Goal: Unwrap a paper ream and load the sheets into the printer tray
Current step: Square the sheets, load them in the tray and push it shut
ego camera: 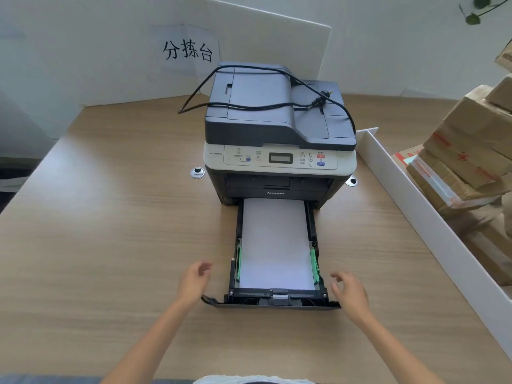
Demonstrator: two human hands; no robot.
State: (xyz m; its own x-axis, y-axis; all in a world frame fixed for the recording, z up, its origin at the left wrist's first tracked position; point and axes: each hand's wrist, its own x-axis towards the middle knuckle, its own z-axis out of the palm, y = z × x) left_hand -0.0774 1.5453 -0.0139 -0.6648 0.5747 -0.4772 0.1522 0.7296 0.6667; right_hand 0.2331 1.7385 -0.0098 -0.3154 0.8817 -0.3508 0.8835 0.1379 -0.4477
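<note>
- Cable (249,106) lies looped over the lid of the printer (279,134); brown wrapped parcels (465,151) pile up behind a white divider (415,206) at the right.
- Tray (277,302) is pulled out toward the person, with white sheets (275,245) lying flat in it.
- Left hand (194,281) and right hand (349,291) flank the tray front, fingers loosely spread, holding nothing.
- Wooden table (110,217); white wall with a sign (188,51).
</note>
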